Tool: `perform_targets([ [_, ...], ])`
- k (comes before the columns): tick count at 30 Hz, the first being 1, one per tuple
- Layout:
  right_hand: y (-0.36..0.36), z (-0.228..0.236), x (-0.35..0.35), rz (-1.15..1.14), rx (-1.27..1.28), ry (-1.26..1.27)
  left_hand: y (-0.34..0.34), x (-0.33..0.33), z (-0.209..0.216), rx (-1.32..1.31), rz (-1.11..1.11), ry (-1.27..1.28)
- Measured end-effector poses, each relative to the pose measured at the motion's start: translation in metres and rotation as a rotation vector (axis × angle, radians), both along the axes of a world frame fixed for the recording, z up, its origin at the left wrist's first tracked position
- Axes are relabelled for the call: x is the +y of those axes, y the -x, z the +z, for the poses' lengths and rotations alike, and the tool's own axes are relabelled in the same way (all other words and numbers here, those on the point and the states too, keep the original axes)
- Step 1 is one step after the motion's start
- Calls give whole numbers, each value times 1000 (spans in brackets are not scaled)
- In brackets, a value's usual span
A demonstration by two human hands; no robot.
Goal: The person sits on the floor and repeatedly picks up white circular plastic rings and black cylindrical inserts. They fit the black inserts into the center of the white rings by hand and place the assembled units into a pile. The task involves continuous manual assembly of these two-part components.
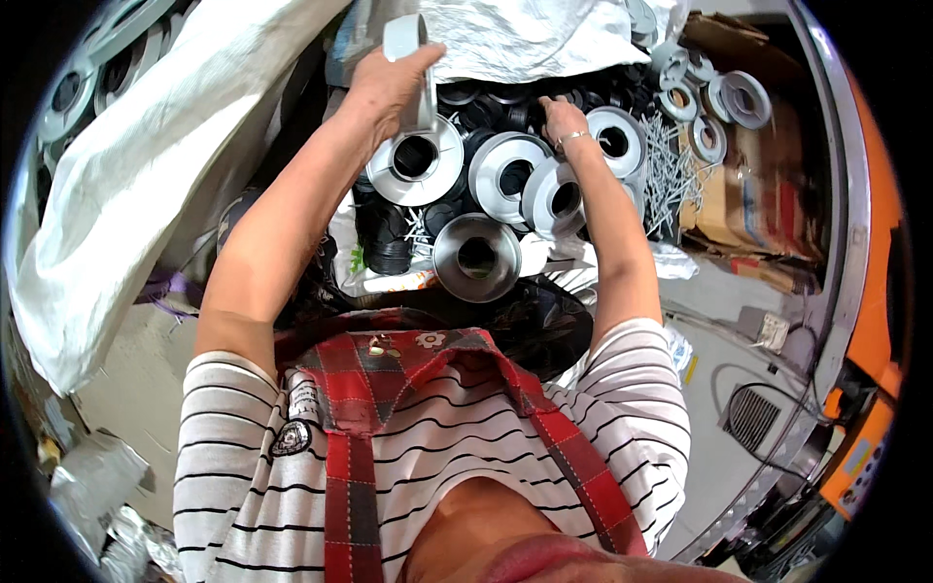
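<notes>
My left hand [381, 89] is closed round a light grey flanged plastic ring [404, 37], held on edge above the pile. Below it lies a wide grey flanged ring [439, 173] with a dark centre. My right hand [564, 120], a bracelet at its wrist, reaches in among black round plastic parts [515, 119]; its fingers curl down there, and what they grip is hidden. More grey flanged rings [499, 185] lie between my forearms. Nearest to me sits a shinier metallic-looking cup-shaped ring [449, 255]. Stacked black ribbed parts [387, 238] stand at the left of the pile.
Many thin grey sticks or screws [671, 175] lie heaped right of the pile. An open cardboard box [753, 189] stands beyond, with grey rings [745, 99] at its edge. White woven sacks [126, 185] drape at the left and back. An orange machine frame [875, 214] borders the right.
</notes>
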State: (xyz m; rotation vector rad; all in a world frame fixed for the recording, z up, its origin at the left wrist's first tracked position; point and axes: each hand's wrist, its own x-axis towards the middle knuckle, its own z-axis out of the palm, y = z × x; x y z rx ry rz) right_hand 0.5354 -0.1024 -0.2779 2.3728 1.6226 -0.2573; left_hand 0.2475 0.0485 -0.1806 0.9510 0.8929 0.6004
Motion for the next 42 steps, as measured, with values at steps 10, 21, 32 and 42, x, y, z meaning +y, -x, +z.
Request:
perform_targets([
  [10,116,142,-3,-190,476,-721,0,-31,11,-404,-460,371],
  [21,164,179,-16,160,225,-496,14,-30,15,-338,-644,104],
  [32,171,197,-21,776,77,-262,17,-29,10,-248,-719,110],
  [42,166,184,-21,656,125,-469,24,-25,20,-321,-687,234],
])
